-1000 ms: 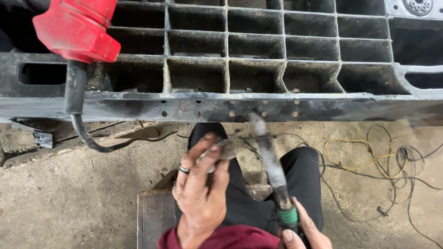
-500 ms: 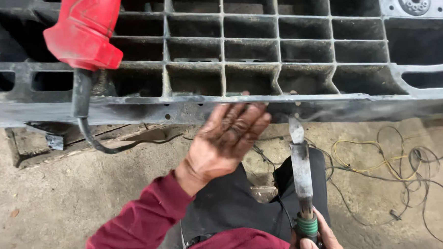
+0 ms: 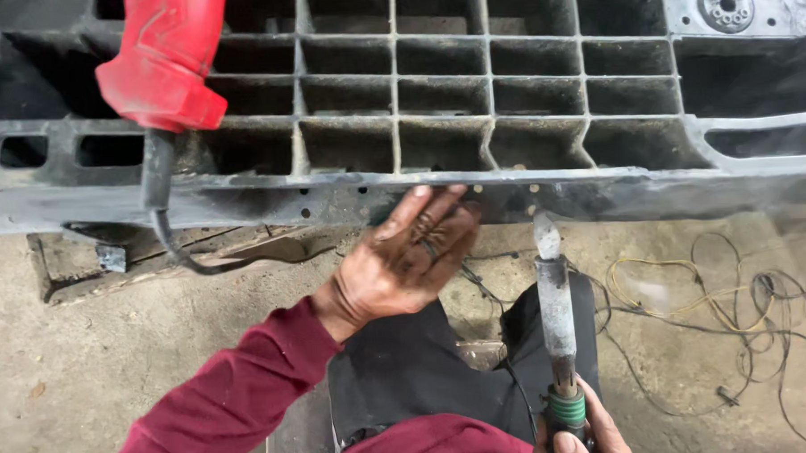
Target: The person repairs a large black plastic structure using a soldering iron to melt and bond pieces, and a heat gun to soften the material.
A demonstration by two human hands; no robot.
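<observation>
Since a moment ago your left hand has slid down, its spread fingers now flat against the front edge of the black plastic grid panel. Your right hand grips the soldering iron, tip just below that edge. Tangled wires clutter the floor to the right; a red tool rests on the panel, far left.

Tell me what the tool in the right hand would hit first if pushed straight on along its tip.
Most likely the front edge of the grey ribbed panel: the soldering iron in the right hand points up at it, beside the left hand. Depth is unclear.
</observation>
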